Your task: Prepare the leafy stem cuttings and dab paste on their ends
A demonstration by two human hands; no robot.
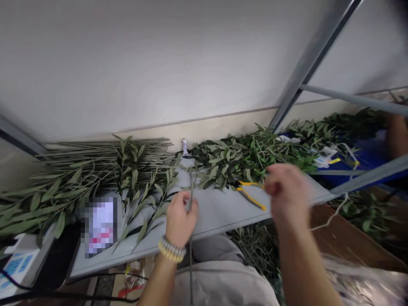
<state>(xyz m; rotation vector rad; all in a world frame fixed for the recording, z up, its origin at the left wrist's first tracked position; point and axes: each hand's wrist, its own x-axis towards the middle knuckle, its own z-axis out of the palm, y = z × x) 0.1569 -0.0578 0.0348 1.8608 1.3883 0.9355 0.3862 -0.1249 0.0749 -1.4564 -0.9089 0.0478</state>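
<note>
Between the thumb and fingers of my left hand (pixel 181 216) is a long thin green plant stem (pixel 191 265). It runs upright from the tabletop down past the table edge over my lap. My right hand (pixel 288 191) is raised at the right, blurred, with its fingers curled in; whatever they may hold cannot be made out. Just left of it lie pliers with yellow handles (pixel 251 196), their jaws towards the leaves. A pile of leafy green stems (pixel 229 157) spreads behind the pliers.
Bare stems (pixel 140 148) and leafy sprigs (pixel 73 182) cover the left of the grey table (pixel 219 212). A lit screen (pixel 101 225) stands at the front left. A small tube (pixel 185 146) is by the wall. A metal frame (pixel 293 97) rises at right; another person's arm (pixel 397 136) shows beyond.
</note>
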